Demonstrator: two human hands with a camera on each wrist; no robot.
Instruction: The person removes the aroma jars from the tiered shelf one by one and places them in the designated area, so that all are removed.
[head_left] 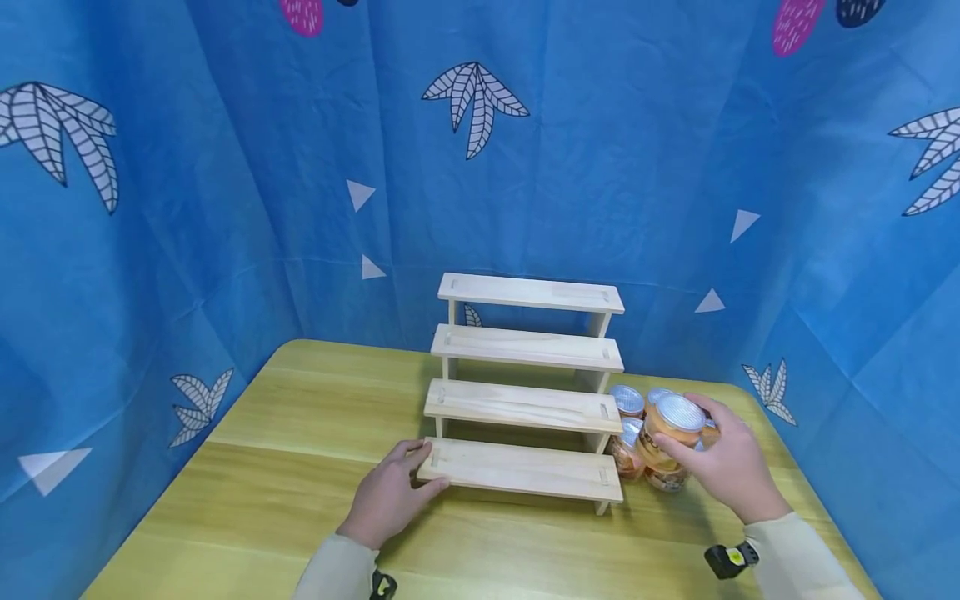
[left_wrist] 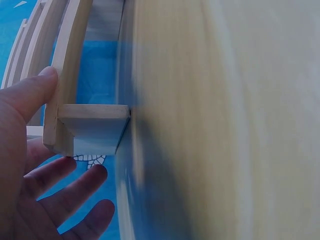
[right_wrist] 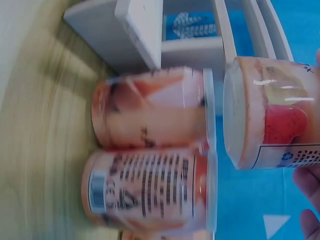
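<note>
A pale wooden step shelf (head_left: 521, 468) stands on the table. My left hand (head_left: 390, 492) grips the left end of its lowest step, thumb at the front edge. In the left wrist view, the other fingers (left_wrist: 82, 192) spread beside the step's end. My right hand (head_left: 731, 458) holds an orange-printed can (head_left: 667, 433) with a ribbed silvery lid, thumb on one side and fingers on the other. In the right wrist view this can (right_wrist: 275, 112) is raised above other cans (right_wrist: 150, 190) standing close together. Part of the group is hidden behind my hand.
The cans, one of them a lidded can (head_left: 626, 400), cluster against the shelf's right side. Under everything is a yellowish wood-grain table (head_left: 300, 433). A blue patterned curtain (head_left: 600, 167) surrounds its back and sides.
</note>
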